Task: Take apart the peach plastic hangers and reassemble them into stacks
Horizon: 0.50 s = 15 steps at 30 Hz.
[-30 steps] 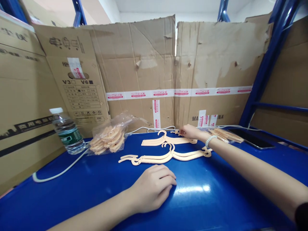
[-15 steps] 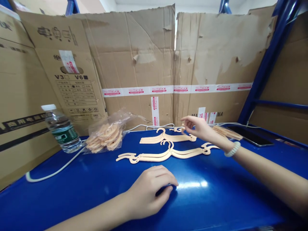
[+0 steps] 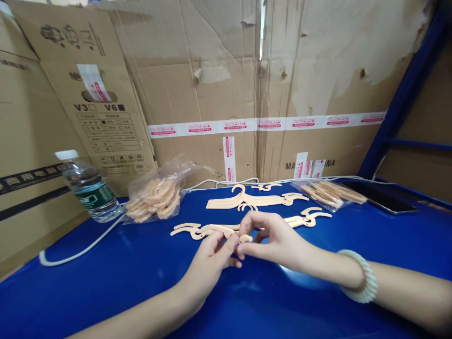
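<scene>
My left hand (image 3: 212, 263) and my right hand (image 3: 271, 235) meet over the blue table. Between the fingertips of my right hand is a small beige piece (image 3: 246, 239), partly hidden. My left hand is closed beside it; a beige strip end (image 3: 226, 230) shows at its fingers, though whether it is held or lies behind is unclear. Behind my hands lies a beige hanger (image 3: 192, 229) with curved end parts, its middle covered by my hands. A second beige hanger (image 3: 226, 202) lies farther back, with small hook pieces (image 3: 266, 187) beyond it.
A clear bag of beige pieces (image 3: 155, 197) and a water bottle (image 3: 92, 193) stand at the left. Another bag (image 3: 328, 193) and a black phone (image 3: 381, 197) lie at the right. A white cable (image 3: 81, 255) runs along the table (image 3: 106, 292); cardboard (image 3: 205, 99) walls the back.
My right hand has come back from the rear of the table to my left hand, now with a small beige piece. My left hand has risen slightly towards it. The view has shifted.
</scene>
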Each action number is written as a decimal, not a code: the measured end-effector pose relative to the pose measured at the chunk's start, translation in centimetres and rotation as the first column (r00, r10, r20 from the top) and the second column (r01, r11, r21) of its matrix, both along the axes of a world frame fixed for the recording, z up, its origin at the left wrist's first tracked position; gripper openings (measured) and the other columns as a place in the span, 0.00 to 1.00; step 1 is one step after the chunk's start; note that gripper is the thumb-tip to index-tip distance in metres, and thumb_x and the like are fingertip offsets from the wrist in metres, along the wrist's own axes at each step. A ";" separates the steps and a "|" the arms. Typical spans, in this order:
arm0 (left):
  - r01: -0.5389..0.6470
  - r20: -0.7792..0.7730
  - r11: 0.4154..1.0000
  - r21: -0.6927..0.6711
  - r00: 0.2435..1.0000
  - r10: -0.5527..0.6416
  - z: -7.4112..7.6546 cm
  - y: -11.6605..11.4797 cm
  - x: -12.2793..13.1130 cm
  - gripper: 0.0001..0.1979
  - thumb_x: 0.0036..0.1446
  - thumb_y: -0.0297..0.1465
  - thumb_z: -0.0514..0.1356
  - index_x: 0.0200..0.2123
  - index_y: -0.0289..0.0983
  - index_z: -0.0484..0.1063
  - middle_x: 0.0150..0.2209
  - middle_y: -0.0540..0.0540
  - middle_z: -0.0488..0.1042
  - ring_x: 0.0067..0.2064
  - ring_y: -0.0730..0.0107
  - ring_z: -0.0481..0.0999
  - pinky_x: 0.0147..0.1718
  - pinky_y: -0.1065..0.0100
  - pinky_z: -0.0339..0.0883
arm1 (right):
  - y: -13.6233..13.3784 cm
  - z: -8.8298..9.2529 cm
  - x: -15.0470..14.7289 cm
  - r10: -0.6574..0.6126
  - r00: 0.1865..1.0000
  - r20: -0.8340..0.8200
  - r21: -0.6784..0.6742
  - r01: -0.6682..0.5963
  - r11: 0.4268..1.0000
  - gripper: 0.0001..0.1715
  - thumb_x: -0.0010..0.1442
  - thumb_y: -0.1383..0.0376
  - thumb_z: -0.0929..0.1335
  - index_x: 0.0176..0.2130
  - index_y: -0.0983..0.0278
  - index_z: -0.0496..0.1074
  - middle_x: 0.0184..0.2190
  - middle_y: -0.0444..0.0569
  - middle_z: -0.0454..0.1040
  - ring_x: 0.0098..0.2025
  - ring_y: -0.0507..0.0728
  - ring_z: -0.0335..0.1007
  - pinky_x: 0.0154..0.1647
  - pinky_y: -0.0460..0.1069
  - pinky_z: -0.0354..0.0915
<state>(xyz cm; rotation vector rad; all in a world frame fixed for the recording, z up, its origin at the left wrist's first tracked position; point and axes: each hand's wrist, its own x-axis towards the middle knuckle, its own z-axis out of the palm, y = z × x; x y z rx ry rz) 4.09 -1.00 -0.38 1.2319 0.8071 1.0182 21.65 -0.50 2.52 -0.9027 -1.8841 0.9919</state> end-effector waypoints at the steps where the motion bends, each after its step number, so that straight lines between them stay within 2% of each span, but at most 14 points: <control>1: -0.022 0.012 1.000 -0.011 1.000 0.022 0.2 0.1 -0.1 0.22 0.49 0.47 0.68 0.33 0.34 0.70 0.33 0.46 0.73 0.32 0.70 0.72 0.30 0.70 0.69 | 0.7 0.3 0.4 -0.003 0.999 0.047 0.050 0.001 0.999 0.12 0.53 0.59 0.73 0.33 0.64 0.71 0.31 0.46 0.76 0.33 0.53 0.72 0.30 0.46 0.67; 2: -0.042 0.023 0.999 -0.018 0.999 0.043 0.4 0.3 -0.2 0.23 0.49 0.48 0.68 0.34 0.34 0.69 0.34 0.46 0.74 0.32 0.71 0.73 0.30 0.69 0.69 | 1.5 0.7 1.1 -0.022 0.994 0.109 0.113 0.010 0.994 0.12 0.55 0.58 0.72 0.33 0.64 0.72 0.32 0.47 0.76 0.34 0.54 0.72 0.32 0.46 0.67; 4: -0.077 0.039 0.997 -0.013 0.996 0.077 0.7 0.8 -0.6 0.23 0.48 0.48 0.68 0.33 0.34 0.66 0.33 0.46 0.75 0.30 0.71 0.73 0.28 0.69 0.68 | 3.8 1.0 3.2 -0.164 0.957 0.240 0.276 0.094 0.956 0.11 0.63 0.59 0.66 0.36 0.64 0.73 0.33 0.49 0.76 0.35 0.55 0.72 0.35 0.48 0.67; 6: -0.097 0.044 0.995 -0.004 0.994 0.097 0.9 1.3 -1.1 0.24 0.47 0.48 0.68 0.31 0.35 0.64 0.29 0.46 0.76 0.27 0.71 0.73 0.26 0.69 0.67 | 6.4 0.6 5.5 -0.369 0.829 0.421 0.500 0.127 0.856 0.06 0.60 0.67 0.66 0.37 0.64 0.74 0.35 0.51 0.76 0.38 0.57 0.71 0.40 0.51 0.65; 7: -0.106 0.041 0.994 0.001 0.994 0.106 1.0 1.6 -1.3 0.24 0.48 0.47 0.68 0.31 0.35 0.63 0.27 0.47 0.75 0.26 0.71 0.72 0.25 0.70 0.65 | 7.5 0.2 6.6 -0.437 0.752 0.493 0.552 0.118 0.825 0.07 0.58 0.70 0.67 0.38 0.64 0.74 0.37 0.52 0.76 0.41 0.59 0.71 0.43 0.52 0.65; 8: -0.114 0.036 0.993 0.007 0.993 0.114 1.1 1.8 -1.5 0.23 0.48 0.47 0.68 0.31 0.35 0.63 0.26 0.48 0.74 0.25 0.72 0.72 0.24 0.70 0.64 | 8.5 -0.3 7.5 -0.457 0.691 0.560 0.552 0.099 0.828 0.08 0.56 0.71 0.67 0.38 0.64 0.74 0.37 0.53 0.76 0.41 0.60 0.71 0.44 0.52 0.65; 10: -0.127 0.038 0.992 0.010 0.991 0.126 1.1 2.2 -1.7 0.23 0.48 0.47 0.68 0.31 0.35 0.64 0.25 0.48 0.74 0.25 0.72 0.72 0.24 0.70 0.64 | 9.6 -1.4 8.7 -0.461 0.663 0.590 0.543 0.097 0.834 0.05 0.55 0.72 0.68 0.35 0.65 0.74 0.35 0.53 0.75 0.38 0.59 0.71 0.40 0.51 0.65; 12: -0.124 0.050 0.992 -0.009 0.991 0.125 1.2 2.4 -1.9 0.23 0.47 0.46 0.69 0.31 0.35 0.64 0.28 0.47 0.75 0.27 0.71 0.73 0.26 0.69 0.65 | 10.0 -2.2 8.9 -0.455 0.665 0.592 0.534 0.099 0.839 0.04 0.56 0.72 0.67 0.33 0.65 0.73 0.33 0.52 0.75 0.36 0.58 0.71 0.38 0.50 0.65; 15: -0.114 0.067 0.993 -0.027 0.991 0.116 1.5 2.6 -2.0 0.23 0.47 0.45 0.69 0.33 0.34 0.65 0.32 0.43 0.76 0.29 0.69 0.74 0.30 0.66 0.67 | 10.0 -2.6 8.5 -0.453 0.671 0.587 0.536 0.097 0.839 0.06 0.57 0.73 0.65 0.33 0.65 0.71 0.34 0.52 0.74 0.37 0.58 0.71 0.39 0.49 0.65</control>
